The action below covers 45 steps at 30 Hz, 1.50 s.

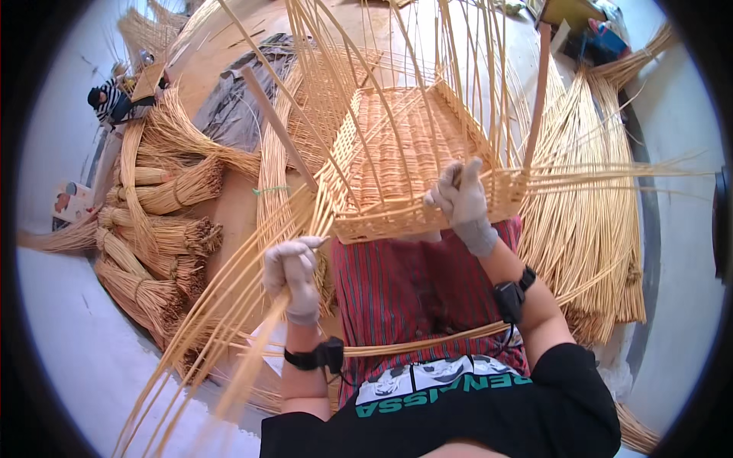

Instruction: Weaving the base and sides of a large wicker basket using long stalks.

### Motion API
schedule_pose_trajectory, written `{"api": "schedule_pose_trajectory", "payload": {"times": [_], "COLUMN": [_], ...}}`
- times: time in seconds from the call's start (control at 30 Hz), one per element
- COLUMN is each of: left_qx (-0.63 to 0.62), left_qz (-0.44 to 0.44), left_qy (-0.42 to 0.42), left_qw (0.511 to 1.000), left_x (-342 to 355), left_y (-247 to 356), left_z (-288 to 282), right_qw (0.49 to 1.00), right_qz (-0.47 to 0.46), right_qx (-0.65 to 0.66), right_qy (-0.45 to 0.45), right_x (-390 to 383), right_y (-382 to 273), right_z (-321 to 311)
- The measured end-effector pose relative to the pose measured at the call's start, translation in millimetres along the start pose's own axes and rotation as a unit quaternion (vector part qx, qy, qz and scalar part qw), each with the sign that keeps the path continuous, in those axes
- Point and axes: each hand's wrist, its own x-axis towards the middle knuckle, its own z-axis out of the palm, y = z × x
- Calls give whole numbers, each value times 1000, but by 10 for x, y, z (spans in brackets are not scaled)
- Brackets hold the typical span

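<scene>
Tan wicker strands [257, 345] blurred below the gloved left hand [292, 278], which was closed around them, their lower ends hard to make out. The gloved right hand [462, 202] curled at the near side of the ribbed, rectangular woven basket [389, 227], over striped red cloth [389, 294]; its grip I could not tell.

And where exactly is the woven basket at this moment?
In the head view, the woven basket is above and slightly right of centre, just above the striped cloth over the lap, with the gloved right hand at its near wall.
</scene>
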Motion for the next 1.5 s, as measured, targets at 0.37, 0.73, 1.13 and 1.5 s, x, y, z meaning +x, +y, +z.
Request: {"api": "schedule_pose_trajectory", "payload": {"times": [0.37,0.73,1.13,1.5], "left_qx": [336,352,671,383], "left_qz": [-141,-125,-5,-52], "left_qy": [35,139,111,141], "left_qw": [931,917,733,911], "left_x": [-235,-482,-478,-382], "left_y": [-1118,-1823,-1948,-1593], "left_z": [195,-83,219,263], "right_qw": [761,741,746,611], "right_qz": [98,117,-3,-34], "right_qx": [-591,-608,-585,-780], "right_qy": [248,260,318,-131], "right_x": [199,507,-26,-306], "right_y": [-209,78,441,843], "right_z": [715,1077,1343,1593]}}
